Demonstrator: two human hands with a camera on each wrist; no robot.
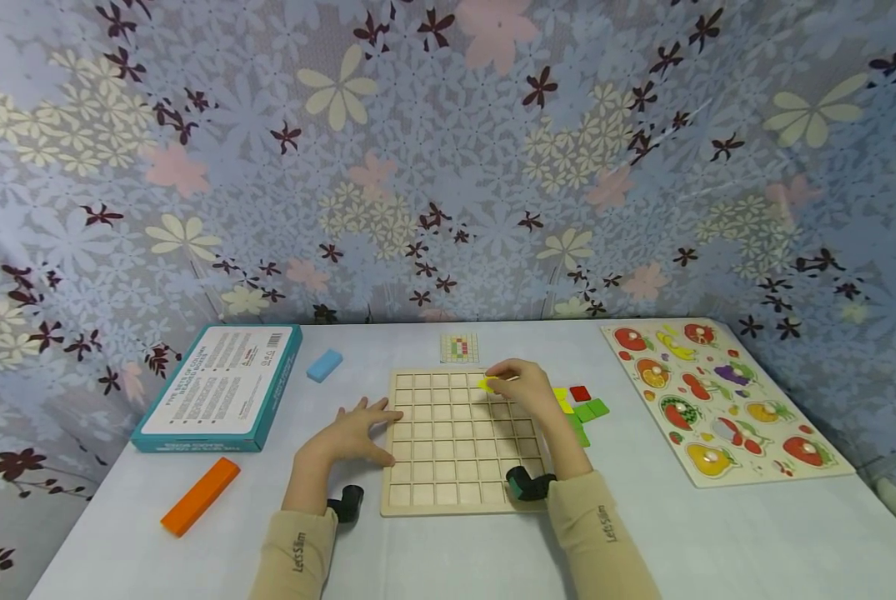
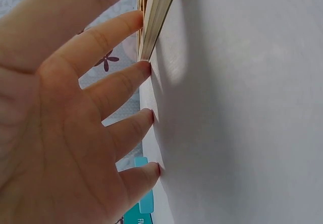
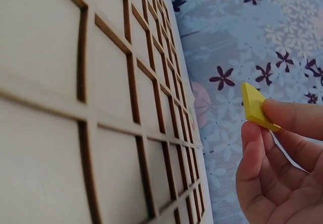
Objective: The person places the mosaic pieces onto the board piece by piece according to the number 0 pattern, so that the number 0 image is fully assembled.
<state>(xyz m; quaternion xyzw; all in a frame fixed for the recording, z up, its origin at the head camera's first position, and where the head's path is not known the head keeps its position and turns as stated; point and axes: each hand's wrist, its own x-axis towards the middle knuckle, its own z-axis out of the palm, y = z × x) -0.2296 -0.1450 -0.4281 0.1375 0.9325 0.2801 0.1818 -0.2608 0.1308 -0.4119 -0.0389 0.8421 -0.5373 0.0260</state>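
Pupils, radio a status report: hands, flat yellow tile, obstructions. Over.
Left hand touching pale wooden grid board. Right hand pinching flat yellow tile above board. Nothing visible between tile and board.

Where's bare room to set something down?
White table lies bare between the orange rectangular block and the left beige sleeve, and in front of the cream fruit board. Crowded: red, green, yellow tiles right of the wooden grid board.

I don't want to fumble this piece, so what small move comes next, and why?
Probably lower the yellow tile onto the grid board near its far edge: the right hand pinches it raised above that part, and the left hand touches the board's left edge.
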